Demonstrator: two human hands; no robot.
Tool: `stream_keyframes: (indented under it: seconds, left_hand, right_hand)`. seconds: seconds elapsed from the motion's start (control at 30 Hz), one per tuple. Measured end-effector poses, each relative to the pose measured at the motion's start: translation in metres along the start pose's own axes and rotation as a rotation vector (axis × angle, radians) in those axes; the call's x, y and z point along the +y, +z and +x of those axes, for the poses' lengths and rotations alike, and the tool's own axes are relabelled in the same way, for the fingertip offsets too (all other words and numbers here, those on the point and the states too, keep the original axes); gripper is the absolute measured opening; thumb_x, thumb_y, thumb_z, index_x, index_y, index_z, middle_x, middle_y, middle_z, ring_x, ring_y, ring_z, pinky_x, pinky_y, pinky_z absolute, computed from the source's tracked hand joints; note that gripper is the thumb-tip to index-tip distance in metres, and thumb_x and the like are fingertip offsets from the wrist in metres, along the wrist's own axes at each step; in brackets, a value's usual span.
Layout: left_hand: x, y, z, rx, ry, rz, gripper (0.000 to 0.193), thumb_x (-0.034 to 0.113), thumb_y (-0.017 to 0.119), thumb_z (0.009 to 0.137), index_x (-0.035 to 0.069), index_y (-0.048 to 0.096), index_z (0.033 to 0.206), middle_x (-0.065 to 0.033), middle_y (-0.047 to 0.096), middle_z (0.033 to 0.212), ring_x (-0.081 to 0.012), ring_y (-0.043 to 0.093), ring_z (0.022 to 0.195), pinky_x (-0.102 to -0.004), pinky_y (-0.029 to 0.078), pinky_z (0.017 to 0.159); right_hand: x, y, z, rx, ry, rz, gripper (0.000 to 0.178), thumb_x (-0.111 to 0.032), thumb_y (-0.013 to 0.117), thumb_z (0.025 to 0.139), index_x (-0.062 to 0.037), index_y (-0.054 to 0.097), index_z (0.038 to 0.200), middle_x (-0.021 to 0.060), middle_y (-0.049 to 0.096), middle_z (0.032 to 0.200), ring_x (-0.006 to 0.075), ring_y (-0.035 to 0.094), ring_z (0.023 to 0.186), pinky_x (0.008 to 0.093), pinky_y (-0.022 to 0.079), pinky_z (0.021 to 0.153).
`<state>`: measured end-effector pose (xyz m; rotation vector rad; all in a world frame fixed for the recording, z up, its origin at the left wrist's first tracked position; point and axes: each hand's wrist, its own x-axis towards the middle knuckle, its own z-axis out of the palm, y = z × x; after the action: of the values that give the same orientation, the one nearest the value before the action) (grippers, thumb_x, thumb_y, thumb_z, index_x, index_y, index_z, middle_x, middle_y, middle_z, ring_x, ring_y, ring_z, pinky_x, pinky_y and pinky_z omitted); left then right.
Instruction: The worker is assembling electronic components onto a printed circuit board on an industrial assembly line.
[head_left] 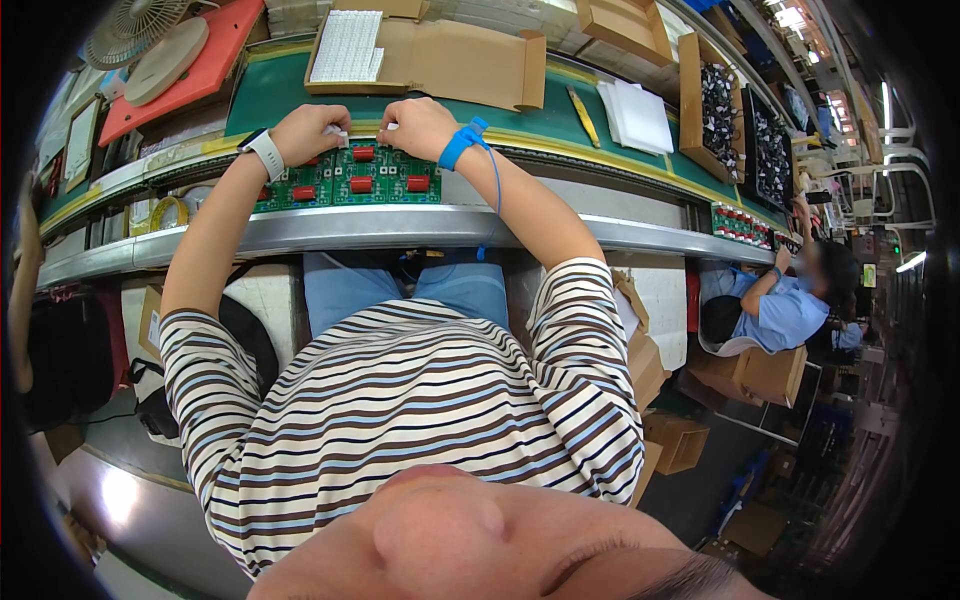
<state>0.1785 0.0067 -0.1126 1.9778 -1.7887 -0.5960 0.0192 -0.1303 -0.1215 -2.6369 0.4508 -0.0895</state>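
Note:
A green circuit board (342,197) carrying several red cylindrical components lies across the rail in front of me. Over its far left part, my left hand (312,133) is closed in a pinch, a small white part (343,140) at its fingertips. My right hand (420,126) pinches another small white part (389,128) at the board's far edge, to the right of the left hand. Both parts are too small to name more exactly. A white watch (266,153) is on my left wrist, and a blue wrist strap with a cord (463,143) on my right.
Beyond the board, an open cardboard box (460,65) holds rows of white parts (347,48). Yellow-handled tweezers or cutters (583,115) and white foam sheets (637,117) lie to the right, near a box of dark parts (716,115). A co-worker (775,300) sits further right.

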Motion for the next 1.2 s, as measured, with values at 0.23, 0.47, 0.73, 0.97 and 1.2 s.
stream_keyframes:
  seconds: [0.23,0.47,0.73,0.97,1.2]
  left_hand:
    - [0.002,0.001,-0.002,0.024,0.015,0.028,0.014,0.009,0.059,0.074,0.002,0.056,0.087,-0.0133,0.061,0.079,-0.0285,0.059,0.075,-0.0337,0.046,0.068]
    - [0.004,0.002,-0.005,0.040,-0.007,0.054,0.016,0.009,0.060,0.074,0.003,0.057,0.088,-0.0133,0.061,0.080,-0.0288,0.059,0.076,-0.0345,0.046,0.068]
    - [0.007,0.006,-0.007,0.083,0.015,0.104,0.014,0.011,0.060,0.074,0.004,0.058,0.087,-0.0127,0.061,0.081,-0.0301,0.058,0.078,-0.0357,0.046,0.069]
    - [0.009,0.007,-0.009,0.102,0.049,0.166,0.013,0.011,0.059,0.075,0.005,0.057,0.087,-0.0115,0.061,0.082,-0.0304,0.058,0.080,-0.0372,0.046,0.069]
    - [0.009,0.008,-0.008,0.110,0.033,0.219,0.013,0.010,0.059,0.075,0.006,0.057,0.087,-0.0109,0.061,0.083,-0.0300,0.058,0.081,-0.0376,0.046,0.069]
  right_hand:
    - [-0.001,0.000,-0.003,0.030,-0.004,-0.016,0.023,-0.029,0.064,0.070,-0.0093,0.067,0.081,0.0133,0.065,0.082,0.0304,0.061,0.080,0.0392,0.048,0.072]
    - [-0.004,0.001,-0.005,0.036,0.008,-0.010,0.022,-0.029,0.064,0.071,-0.0099,0.067,0.082,0.0129,0.065,0.081,0.0299,0.061,0.081,0.0387,0.048,0.072]
    - [-0.012,-0.006,-0.011,0.026,-0.086,-0.100,0.023,-0.028,0.060,0.076,-0.0087,0.066,0.086,0.0123,0.065,0.082,0.0290,0.061,0.080,0.0373,0.048,0.071]
    - [-0.005,-0.023,-0.033,0.134,-0.021,0.402,0.025,-0.027,0.056,0.080,-0.0065,0.065,0.089,0.0123,0.064,0.075,0.0232,0.062,0.072,0.0343,0.048,0.065]
    - [0.012,-0.031,-0.064,-0.227,0.241,1.077,0.028,-0.018,0.052,0.087,-0.0010,0.053,0.109,0.0042,0.058,0.090,0.0121,0.058,0.079,0.0238,0.047,0.067]
